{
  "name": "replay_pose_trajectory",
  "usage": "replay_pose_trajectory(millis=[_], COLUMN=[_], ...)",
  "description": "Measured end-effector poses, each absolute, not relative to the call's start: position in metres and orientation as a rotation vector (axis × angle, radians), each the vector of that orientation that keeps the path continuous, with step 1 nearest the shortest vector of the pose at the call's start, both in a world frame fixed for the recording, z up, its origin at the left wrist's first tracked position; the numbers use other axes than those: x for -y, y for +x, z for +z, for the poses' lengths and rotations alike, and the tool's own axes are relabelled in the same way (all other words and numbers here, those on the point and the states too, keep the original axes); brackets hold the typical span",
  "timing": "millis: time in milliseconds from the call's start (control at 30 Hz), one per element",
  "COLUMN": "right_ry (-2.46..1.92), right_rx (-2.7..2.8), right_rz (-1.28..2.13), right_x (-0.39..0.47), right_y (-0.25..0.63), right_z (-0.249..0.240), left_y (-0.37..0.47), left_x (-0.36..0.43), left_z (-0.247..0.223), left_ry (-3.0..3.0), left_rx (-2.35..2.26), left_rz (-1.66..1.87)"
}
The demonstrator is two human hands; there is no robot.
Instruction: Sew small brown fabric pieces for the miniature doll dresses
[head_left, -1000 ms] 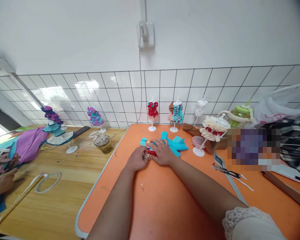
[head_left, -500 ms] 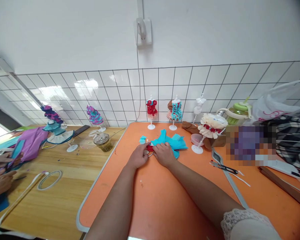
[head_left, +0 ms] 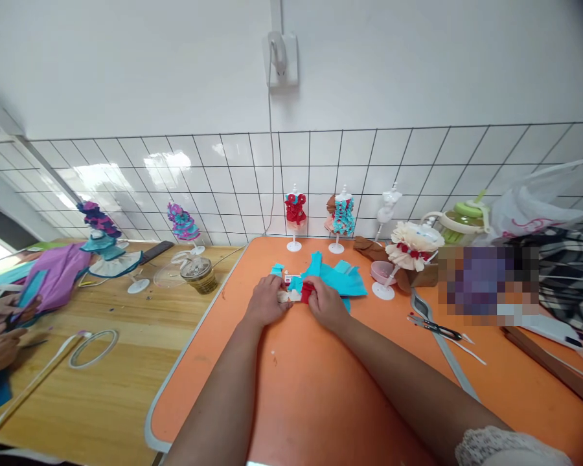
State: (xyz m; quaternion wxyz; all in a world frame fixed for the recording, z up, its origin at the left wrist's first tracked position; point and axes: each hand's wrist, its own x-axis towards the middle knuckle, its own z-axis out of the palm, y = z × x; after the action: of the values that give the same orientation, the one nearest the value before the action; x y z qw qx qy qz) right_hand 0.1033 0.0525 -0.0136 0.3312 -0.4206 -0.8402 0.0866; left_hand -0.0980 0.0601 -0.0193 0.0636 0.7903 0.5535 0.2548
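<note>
Right now, the right hand has its fingertips clamped on a red piece, low over the orange board, just beside the bright turquoise material. The left hand lies near it on the other side, fingers curled at a whitish scrap; whether they pinch it, I cannot tell. A small turquoise piece sits beyond the left hand. Behind, by the tiles, stand a red-dressed form and a turquoise-ruffled form. To the right are a pink bowl, a cream-ruffled form and black-handled scissors. Leftward, a lidded jar rests on the wooden table, and another person's hands show at the edge
</note>
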Motion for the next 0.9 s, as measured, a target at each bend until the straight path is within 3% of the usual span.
replay_pose_trajectory(millis=[267, 567, 900], right_ry=[-1.730, -1.727, -1.539], right_rx=[2.386, 2.492, 2.559], right_rz=[0.121, 0.048, 0.213], right_x=[-0.068, -0.053, -0.022], right_y=[0.099, 0.088, 0.097], right_z=[-0.023, -0.026, -0.005], left_y=[-0.102, -0.102, -0.091], left_x=[-0.059, -0.060, -0.057], left_z=[-0.022, -0.026, -0.018], left_ry=[2.152, 1.928, 2.317], left_rx=[-1.614, -1.588, -1.572], left_rz=[0.715, 0.910, 0.606])
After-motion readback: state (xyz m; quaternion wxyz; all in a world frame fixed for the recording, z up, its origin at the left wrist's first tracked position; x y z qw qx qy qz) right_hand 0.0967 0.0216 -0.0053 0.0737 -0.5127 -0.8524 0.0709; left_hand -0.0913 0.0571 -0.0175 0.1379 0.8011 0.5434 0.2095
